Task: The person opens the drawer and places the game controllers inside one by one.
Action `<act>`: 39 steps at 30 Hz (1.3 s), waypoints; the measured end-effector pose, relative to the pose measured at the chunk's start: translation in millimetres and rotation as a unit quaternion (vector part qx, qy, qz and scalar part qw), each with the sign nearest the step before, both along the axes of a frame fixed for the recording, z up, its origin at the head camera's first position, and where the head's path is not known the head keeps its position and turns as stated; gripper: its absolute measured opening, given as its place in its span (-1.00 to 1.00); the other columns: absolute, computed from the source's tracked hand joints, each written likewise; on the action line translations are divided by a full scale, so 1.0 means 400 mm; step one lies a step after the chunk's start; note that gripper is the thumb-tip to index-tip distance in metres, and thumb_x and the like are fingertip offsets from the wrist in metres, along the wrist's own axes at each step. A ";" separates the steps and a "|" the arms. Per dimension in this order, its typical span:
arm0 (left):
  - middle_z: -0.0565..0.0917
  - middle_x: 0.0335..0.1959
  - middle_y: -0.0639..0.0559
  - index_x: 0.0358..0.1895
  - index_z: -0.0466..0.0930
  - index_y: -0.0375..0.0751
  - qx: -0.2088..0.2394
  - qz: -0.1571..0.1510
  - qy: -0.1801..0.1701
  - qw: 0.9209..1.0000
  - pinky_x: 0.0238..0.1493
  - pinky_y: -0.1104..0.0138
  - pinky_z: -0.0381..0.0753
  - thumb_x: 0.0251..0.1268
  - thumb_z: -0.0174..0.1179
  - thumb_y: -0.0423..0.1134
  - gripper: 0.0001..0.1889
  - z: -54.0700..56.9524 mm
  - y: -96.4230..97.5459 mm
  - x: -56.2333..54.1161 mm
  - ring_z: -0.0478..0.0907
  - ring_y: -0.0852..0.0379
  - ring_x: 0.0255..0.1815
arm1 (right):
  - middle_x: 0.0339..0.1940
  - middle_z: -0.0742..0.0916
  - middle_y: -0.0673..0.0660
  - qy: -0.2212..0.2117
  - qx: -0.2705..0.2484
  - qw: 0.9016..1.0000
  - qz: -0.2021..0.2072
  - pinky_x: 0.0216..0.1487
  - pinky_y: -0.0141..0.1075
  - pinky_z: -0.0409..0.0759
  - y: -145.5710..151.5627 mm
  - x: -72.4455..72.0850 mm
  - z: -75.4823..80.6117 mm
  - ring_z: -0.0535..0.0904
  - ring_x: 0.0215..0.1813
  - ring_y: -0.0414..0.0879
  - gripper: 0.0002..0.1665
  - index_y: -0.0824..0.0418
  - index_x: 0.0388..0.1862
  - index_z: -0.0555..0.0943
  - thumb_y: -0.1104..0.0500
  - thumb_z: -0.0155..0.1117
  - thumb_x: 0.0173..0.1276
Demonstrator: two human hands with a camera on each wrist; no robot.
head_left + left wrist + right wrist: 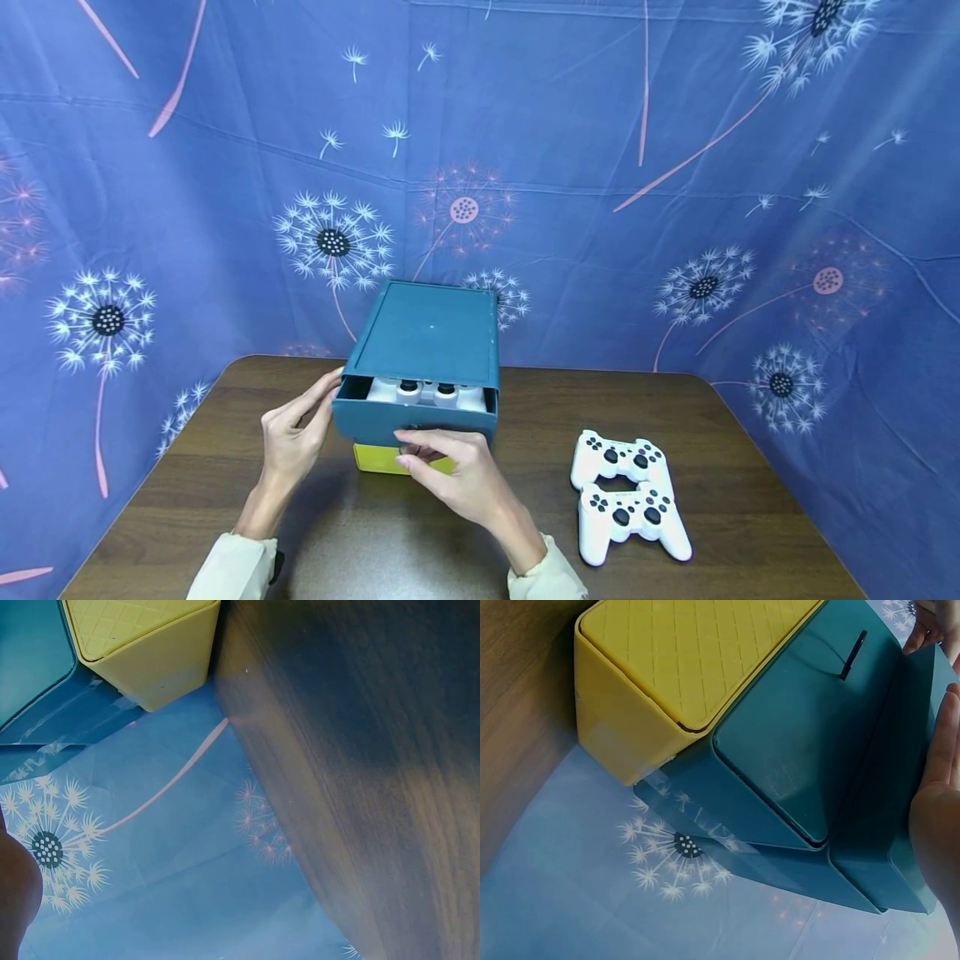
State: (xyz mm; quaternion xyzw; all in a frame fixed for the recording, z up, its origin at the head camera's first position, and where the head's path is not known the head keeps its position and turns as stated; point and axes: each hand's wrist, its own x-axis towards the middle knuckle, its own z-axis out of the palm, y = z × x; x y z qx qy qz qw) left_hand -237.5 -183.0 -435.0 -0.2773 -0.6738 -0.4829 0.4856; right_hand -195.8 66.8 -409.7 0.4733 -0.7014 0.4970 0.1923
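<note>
While its teal top drawer stands partly pulled out toward six o'clock, the stacked plastic cabinet sits between seven and eight o'clock from the middle of the head view, on a wood-grain counter. The drawer's front is plain and smooth, with rounded lower corners; white game controllers with black-topped thumbsticks fill the gap behind it. Beneath come another teal drawer with a slim black handle, and a yellow drawer with a diamond-patterned face. Clear tape runs along the cabinet's side.

Of the hands, the left hand, at nine o'clock of the drawer, has its fingers stretched out against the side. The right hand, at five o'clock, lays mostly straight fingers at the front, thumb apart; neither grips anything visible. Two white PlayStation-style controllers lie touching at four o'clock of the drawer.
</note>
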 end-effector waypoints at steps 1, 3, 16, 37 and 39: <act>0.73 -0.08 -0.45 0.04 0.69 -0.61 0.000 0.000 0.000 1.000 0.02 0.54 0.66 0.04 0.28 -0.84 -0.57 0.001 0.000 0.001 0.71 0.30 0.04 | -0.16 0.83 0.19 0.002 -0.001 1.000 -0.001 -0.13 -0.40 0.76 0.000 -0.001 0.000 0.78 -0.19 -0.17 -0.64 0.45 0.08 0.71 0.47 0.46 0.29; 0.73 -0.08 -0.46 0.04 0.68 -0.61 0.000 -0.003 0.001 1.000 0.02 0.53 0.66 0.07 0.28 -0.82 -0.59 0.002 0.000 0.002 0.71 0.30 0.05 | -0.16 0.83 0.19 0.008 -0.002 1.000 -0.001 -0.13 -0.40 0.76 0.000 -0.005 0.000 0.78 -0.19 -0.17 -0.64 0.45 0.07 0.71 0.48 0.46 0.28; 0.73 -0.10 -0.46 0.02 0.69 -0.62 0.004 -0.005 0.009 1.000 0.02 0.51 0.67 0.14 0.28 -0.76 -0.67 0.011 0.007 0.006 0.74 0.21 0.01 | -0.20 0.83 0.20 0.013 -0.012 1.000 0.003 -0.17 -0.40 0.76 0.001 -0.028 -0.001 0.77 -0.28 -0.19 -0.67 0.48 0.05 0.71 0.49 0.44 0.30; 0.73 -0.09 -0.44 0.04 0.69 -0.61 0.001 0.002 -0.004 1.000 0.02 0.53 0.66 -0.09 0.23 -0.92 -0.48 0.008 0.007 0.007 0.70 0.31 0.07 | -0.14 0.83 0.26 0.006 -0.020 1.000 -0.005 -0.17 -0.37 0.77 -0.001 -0.053 -0.006 0.78 -0.22 -0.13 -0.67 0.48 0.07 0.71 0.45 0.43 0.34; 0.73 -0.09 -0.45 0.04 0.68 -0.62 0.002 0.001 -0.003 1.000 0.02 0.52 0.66 -0.09 0.23 -0.91 -0.49 0.010 0.008 0.008 0.70 0.31 0.07 | -0.14 0.82 0.26 0.004 -0.023 1.000 -0.004 -0.17 -0.36 0.77 -0.001 -0.055 -0.006 0.78 -0.22 -0.13 -0.68 0.48 0.07 0.71 0.45 0.42 0.34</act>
